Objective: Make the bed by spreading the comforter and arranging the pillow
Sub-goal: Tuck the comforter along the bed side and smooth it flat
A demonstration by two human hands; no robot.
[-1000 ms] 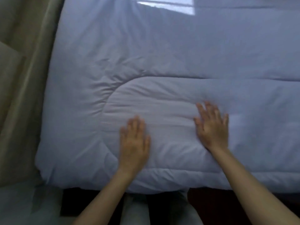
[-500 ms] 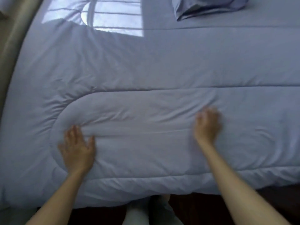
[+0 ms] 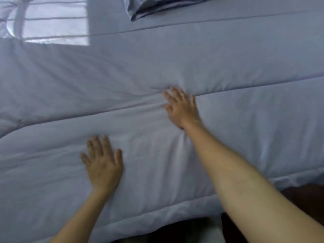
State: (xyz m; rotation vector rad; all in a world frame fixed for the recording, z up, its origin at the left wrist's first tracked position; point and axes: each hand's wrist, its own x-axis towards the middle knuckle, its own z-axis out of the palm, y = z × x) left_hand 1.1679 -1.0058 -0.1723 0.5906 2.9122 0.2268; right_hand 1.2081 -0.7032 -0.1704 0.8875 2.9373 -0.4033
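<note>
A pale blue quilted comforter point(image 3: 245, 71) lies spread over the bed and fills most of the view. My left hand point(image 3: 102, 162) rests flat on it near the front edge, fingers apart. Farther in, my right hand point(image 3: 181, 106) presses palm down on a stitched seam, where small creases bunch to the left of its fingers. A pillow point(image 3: 157, 5) in a matching blue case lies at the far top, cut off by the frame edge.
A bright patch of window light point(image 3: 50, 20) falls on the far left of the bed. The comforter's near hem point(image 3: 157, 214) hangs over the bed's front edge, with dark floor point(image 3: 301, 197) below at lower right.
The view has swung right along the bed. My right hand has reached farther in to the seam and spread flat. My left hand has shifted right, closer to the middle.
</note>
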